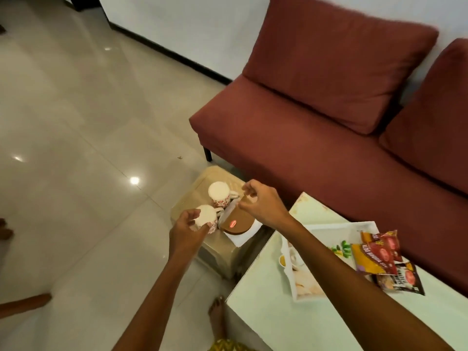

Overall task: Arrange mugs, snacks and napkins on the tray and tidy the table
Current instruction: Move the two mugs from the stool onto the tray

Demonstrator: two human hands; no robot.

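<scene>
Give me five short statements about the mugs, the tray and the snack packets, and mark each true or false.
1. The left hand grips the nearer mug. True.
2. Both mugs already stand on the tray. False: the nearer mug and the far mug are on the low stool beside the table.
3. The snack packets lie at the tray's right edge. True.
4. The right hand holds a snack packet. False: its fingers reach over the brown box.
5. The sofa is blue. False: it is dark red.
</scene>
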